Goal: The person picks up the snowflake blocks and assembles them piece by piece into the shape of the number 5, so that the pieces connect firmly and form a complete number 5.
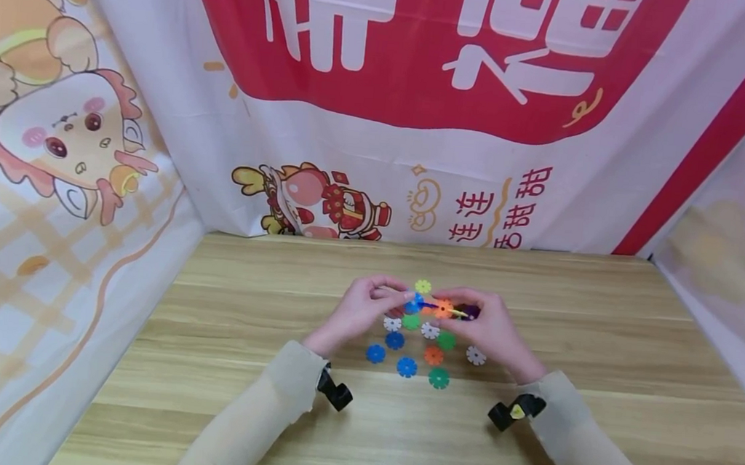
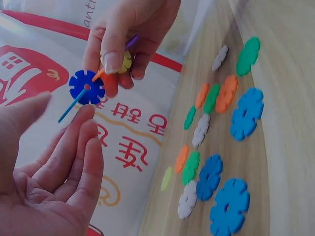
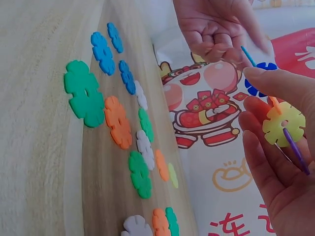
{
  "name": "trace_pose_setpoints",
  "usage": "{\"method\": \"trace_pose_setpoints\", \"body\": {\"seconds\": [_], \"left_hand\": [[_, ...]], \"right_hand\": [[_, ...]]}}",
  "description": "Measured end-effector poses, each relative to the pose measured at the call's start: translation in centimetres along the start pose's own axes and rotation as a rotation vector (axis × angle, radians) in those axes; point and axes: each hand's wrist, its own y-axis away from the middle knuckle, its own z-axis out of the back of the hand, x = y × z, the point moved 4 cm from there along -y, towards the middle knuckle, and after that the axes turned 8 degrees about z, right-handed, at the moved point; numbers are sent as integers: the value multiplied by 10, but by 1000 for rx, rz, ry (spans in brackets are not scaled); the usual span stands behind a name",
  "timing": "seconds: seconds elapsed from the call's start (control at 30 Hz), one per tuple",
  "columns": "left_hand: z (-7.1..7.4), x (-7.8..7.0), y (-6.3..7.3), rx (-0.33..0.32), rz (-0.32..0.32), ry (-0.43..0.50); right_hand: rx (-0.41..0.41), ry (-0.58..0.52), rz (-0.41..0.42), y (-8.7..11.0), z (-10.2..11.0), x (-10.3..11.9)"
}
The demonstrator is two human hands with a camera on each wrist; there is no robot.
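Observation:
My right hand (image 1: 491, 331) holds a small chain of notched plastic snowflake discs, pinched between thumb and fingers above the table. The chain joins a light blue disc (image 2: 70, 109), a dark blue disc (image 2: 78, 92), an orange disc (image 1: 443, 309), a yellow disc (image 3: 293, 118) and a purple disc (image 3: 297, 152). Beside the light blue end is my left hand (image 1: 363, 308), its thumb and fingers spread apart around that disc. A gap shows between the left thumb and the disc; whether a fingertip touches it I cannot tell.
Loose discs lie flat on the wooden table (image 1: 235, 397) below my hands: several blue (image 1: 407, 367), green (image 1: 439, 378), white (image 1: 476, 355) and orange (image 1: 433, 355) ones. One yellow disc (image 1: 423, 286) lies farther back. Printed cloth (image 1: 354, 136) hangs behind the table.

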Motion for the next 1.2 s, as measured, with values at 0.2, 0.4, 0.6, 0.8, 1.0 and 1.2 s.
{"method": "trace_pose_setpoints", "body": {"seconds": [0.2, 0.4, 0.6, 0.8, 1.0, 1.2], "left_hand": [[14, 9, -5, -5, -17, -53], [22, 26, -14, -19, -2, -338], [20, 35, -20, 24, 77, -525], [20, 40, -24, 23, 106, -563], [16, 42, -27, 25, 112, -588], [13, 40, -26, 21, 131, -589]], "right_hand": [[-14, -7, -71, 3, 6, -2], [-11, 1, -85, 2, 8, -2], [-11, 6, -93, 2, 8, -2], [-9, 3, -88, 3, 8, -3], [-21, 12, -76, 3, 8, -4], [-22, 17, -69, 2, 7, -4]]}}
